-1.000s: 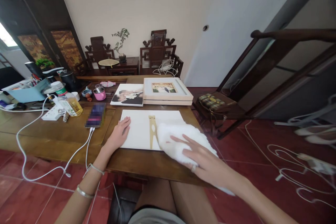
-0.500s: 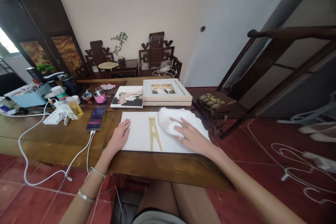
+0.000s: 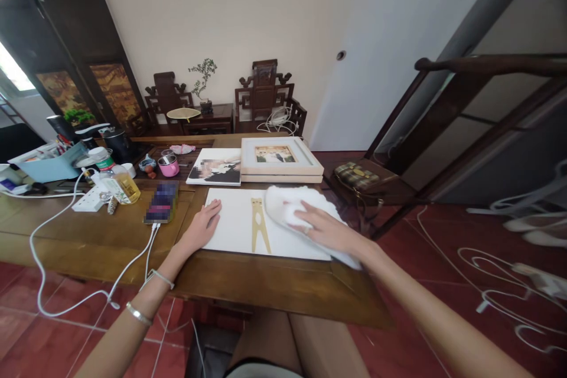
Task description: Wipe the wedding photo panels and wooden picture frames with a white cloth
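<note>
A white board [image 3: 237, 221] with a tan stand piece [image 3: 258, 225] lies flat on the wooden table [image 3: 110, 230] in front of me. My left hand [image 3: 202, 225] rests flat on the board's left edge, fingers stretched out. My right hand [image 3: 321, 226] presses a white cloth [image 3: 290, 204] onto the board's right part, fingers spread over the cloth.
Behind the board lie a stack of framed pictures [image 3: 279, 159] and a photo print [image 3: 215, 166]. A phone [image 3: 162, 202] on a white cable, a power strip [image 3: 91, 198], a bottle [image 3: 116, 180] and a pink cup [image 3: 170, 163] stand left. Stair railing [image 3: 465, 112] rises at right.
My right hand with the cloth moved from the board's near right corner up toward its far edge, then slid slightly back. My left hand stayed put.
</note>
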`<state>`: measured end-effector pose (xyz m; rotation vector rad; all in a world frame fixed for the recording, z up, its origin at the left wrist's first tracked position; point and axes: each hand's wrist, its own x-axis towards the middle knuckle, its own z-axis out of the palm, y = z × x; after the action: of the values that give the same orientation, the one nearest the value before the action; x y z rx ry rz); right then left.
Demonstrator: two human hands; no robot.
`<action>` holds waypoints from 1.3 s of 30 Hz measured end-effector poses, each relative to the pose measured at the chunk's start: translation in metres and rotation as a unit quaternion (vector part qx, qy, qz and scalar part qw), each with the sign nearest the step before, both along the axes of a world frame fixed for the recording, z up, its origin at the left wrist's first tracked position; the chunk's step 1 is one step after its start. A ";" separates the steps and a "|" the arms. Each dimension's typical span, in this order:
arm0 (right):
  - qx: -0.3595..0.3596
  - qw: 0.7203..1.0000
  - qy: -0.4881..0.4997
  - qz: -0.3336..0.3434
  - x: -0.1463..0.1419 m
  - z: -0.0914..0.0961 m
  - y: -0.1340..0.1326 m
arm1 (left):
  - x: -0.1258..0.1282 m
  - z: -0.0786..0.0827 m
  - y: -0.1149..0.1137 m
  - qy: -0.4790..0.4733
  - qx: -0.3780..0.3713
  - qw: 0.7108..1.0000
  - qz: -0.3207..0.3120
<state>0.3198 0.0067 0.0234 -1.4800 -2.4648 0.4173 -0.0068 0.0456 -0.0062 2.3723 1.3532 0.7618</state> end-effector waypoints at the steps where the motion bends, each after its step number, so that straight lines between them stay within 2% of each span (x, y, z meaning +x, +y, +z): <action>1: 0.009 1.000 0.005 -0.015 -0.002 -0.002 0.016 | 0.000 0.000 0.002 -0.009 0.000 1.000 0.001; 4: 0.065 0.997 0.026 -0.019 -0.008 -0.006 0.042 | 0.000 -0.001 0.005 -0.031 0.002 0.999 0.010; 6: 0.108 0.994 0.031 0.002 -0.012 -0.008 0.038 | 0.001 -0.003 0.006 -0.040 0.004 0.999 0.016; 9: 0.133 0.990 0.027 0.037 -0.017 -0.010 0.003 | 0.000 -0.006 0.006 -0.049 0.005 0.999 0.021; 14: 0.082 0.990 0.011 0.113 -0.019 0.000 -0.082 | -0.002 -0.008 0.006 -0.062 0.006 0.998 0.021; 17: 0.035 0.989 -0.002 0.145 -0.016 0.009 -0.102 | -0.003 -0.008 0.006 -0.066 0.003 0.998 0.016; 19: 0.007 0.992 -0.004 0.127 -0.010 0.010 -0.094 | -0.003 -0.007 0.006 -0.066 0.002 0.998 0.015; 22: -0.009 0.998 0.006 0.065 -0.003 0.002 -0.054 | -0.003 -0.005 0.005 -0.067 0.001 0.998 0.015; 27: 0.036 0.999 0.017 -0.026 -0.007 -0.013 0.032 | -0.002 -0.003 0.003 -0.062 -0.002 0.998 0.012; 30: 0.071 0.997 0.023 -0.023 -0.017 -0.013 0.050 | -0.002 -0.003 0.004 -0.064 -0.005 0.998 0.018; 33: 0.099 0.995 0.029 0.017 -0.024 -0.011 0.028 | -0.002 -0.005 0.005 -0.070 -0.005 0.997 0.023; 36: 0.118 0.991 0.028 0.058 -0.026 -0.008 -0.018 | -0.002 -0.007 0.006 -0.075 -0.005 0.997 0.022; 39: 0.090 0.992 0.018 0.092 -0.024 -0.003 -0.063 | -0.002 -0.007 0.006 -0.078 -0.003 0.997 0.020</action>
<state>0.2957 -0.0562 0.0205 -1.1711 -2.5431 0.2442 -0.0088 0.0516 -0.0136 2.2356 1.3394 0.9318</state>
